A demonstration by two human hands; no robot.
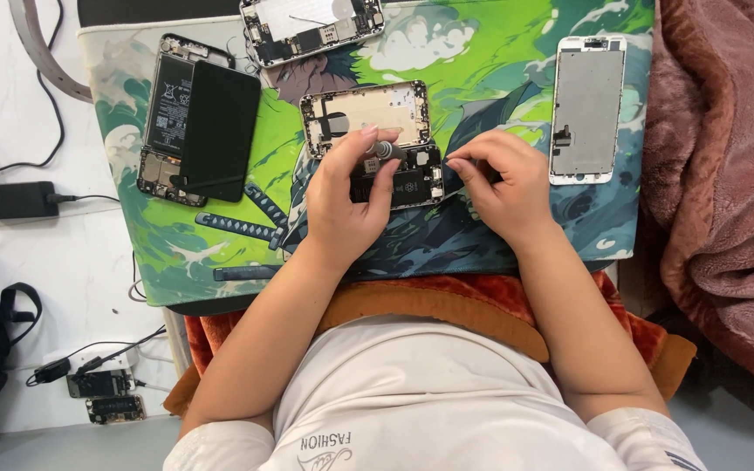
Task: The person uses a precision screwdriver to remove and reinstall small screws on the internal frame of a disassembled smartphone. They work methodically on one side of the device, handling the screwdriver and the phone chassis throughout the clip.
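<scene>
In the head view, an opened phone body [375, 139] lies on the green printed mat [499, 61], in the middle, just in front of the person's chest. Its long axis runs left to right across the mat, not away from the body. Both hands are above its lower half, the part with the dark boards.

The left hand [342, 196] comes from below and its fingers are curled around a small grey screwdriver [384, 150]. The tool's round cap shows at the fingertips, and the tip points down to the phone body; I cannot see the tip itself. This hand is the nearer one, directly over the phone.

The right hand [499, 179] is at the right end of the phone. Its thumb and forefinger are pinched together near the edge, but what they pinch is too small to tell.

A screen panel [586, 109] lies well apart at the right, and another opened phone [194, 118] at the left.
</scene>
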